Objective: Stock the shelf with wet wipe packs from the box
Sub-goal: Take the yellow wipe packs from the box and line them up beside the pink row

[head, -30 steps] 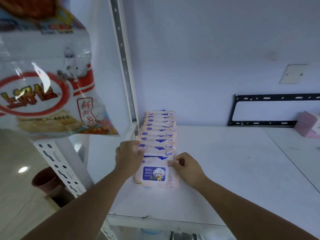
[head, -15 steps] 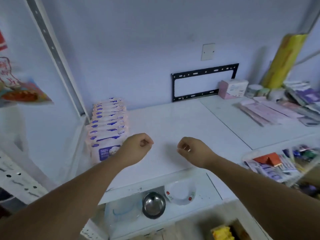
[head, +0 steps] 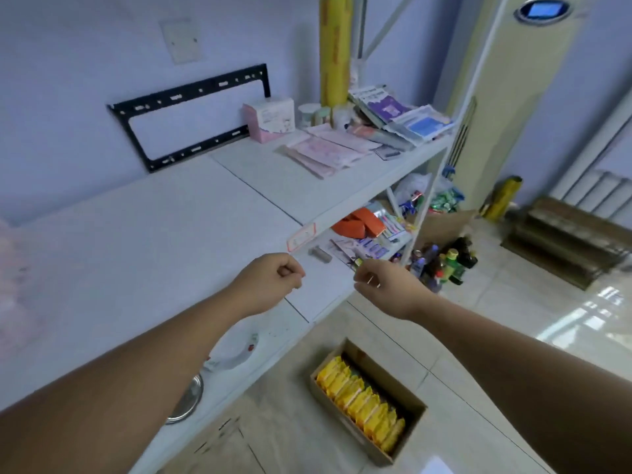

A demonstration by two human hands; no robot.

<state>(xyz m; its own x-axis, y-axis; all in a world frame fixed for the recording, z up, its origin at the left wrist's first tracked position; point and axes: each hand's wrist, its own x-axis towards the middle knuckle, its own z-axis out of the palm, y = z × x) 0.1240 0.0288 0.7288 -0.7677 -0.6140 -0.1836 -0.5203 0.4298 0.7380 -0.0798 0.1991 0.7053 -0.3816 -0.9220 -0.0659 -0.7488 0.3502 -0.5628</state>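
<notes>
A cardboard box [head: 407,391] stands on the floor below the shelf, holding a row of yellow packs [head: 362,401]. The white shelf [head: 136,234] stretches across the left and middle. A blurred pink row of wet wipe packs [head: 10,271] shows at its far left edge. My left hand [head: 270,283] hovers over the shelf's front edge with its fingers curled into a fist, holding nothing. My right hand [head: 383,285] is just right of it, past the shelf edge and above the floor, fingers curled and empty. Both hands are well above the box.
A pink tissue box [head: 270,119], flat packets [head: 321,153] and a yellow film roll [head: 335,49] fill the shelf's right end. Lower shelves hold a steel bowl [head: 186,401], a plate [head: 236,350] and small goods. Bottles [head: 441,265] stand on the floor.
My view has swung right and down, away from the pink wipe row toward the box on the floor. Both hands left the packs and moved right, empty.
</notes>
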